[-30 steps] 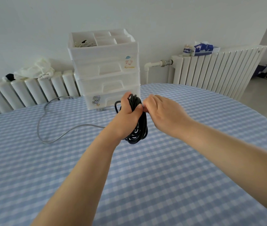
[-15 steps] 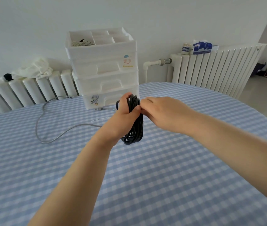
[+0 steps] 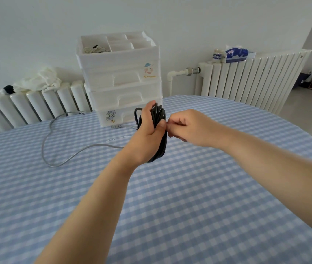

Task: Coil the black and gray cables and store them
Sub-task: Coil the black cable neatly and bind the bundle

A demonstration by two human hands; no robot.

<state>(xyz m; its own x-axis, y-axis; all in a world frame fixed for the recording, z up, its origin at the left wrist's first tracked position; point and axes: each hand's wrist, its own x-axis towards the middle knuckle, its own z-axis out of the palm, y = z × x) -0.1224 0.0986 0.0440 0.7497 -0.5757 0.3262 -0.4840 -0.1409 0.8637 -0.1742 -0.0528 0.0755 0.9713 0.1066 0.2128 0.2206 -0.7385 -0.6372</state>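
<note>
The black cable [image 3: 160, 130] sat at the middle of the frame, gathered into a bundle of loops that hung upright above the tabletop [image 3: 189, 197]. The left hand [image 3: 147, 138] gripped it, fingers wrapped round the far side and thumb pressed across the near strands. A short loop of it stuck out to the left of that hand, near the top. Just to the right, the right hand [image 3: 187, 128] had its fingers curled inward with thumb and forefinger close together, right beside the bundle; whether it pinched a strand or a cable end, I could not tell from where the fingers met.

By my reckoning the black cable was coiled, or nearly so, with perhaps only its end left to tuck in or secure. It had not yet been stored.

The gray cable [image 3: 62, 153] was another matter. It lay loose on the tabletop at the left centre of the frame, in one wide open loop, one run heading towards the left hand, with a connector lying near the foot of the drawers. It looked untouched, so coiling it seemed to be all still to do.

Behind the hands, in the upper middle, stood a white stack of drawers [image 3: 121, 86] with an open divided tray on top. One compartment at its left already held a pale tangle of cord. All the drawers appeared closed. That seemed the likely place for both cables, though neither was in it.
</note>
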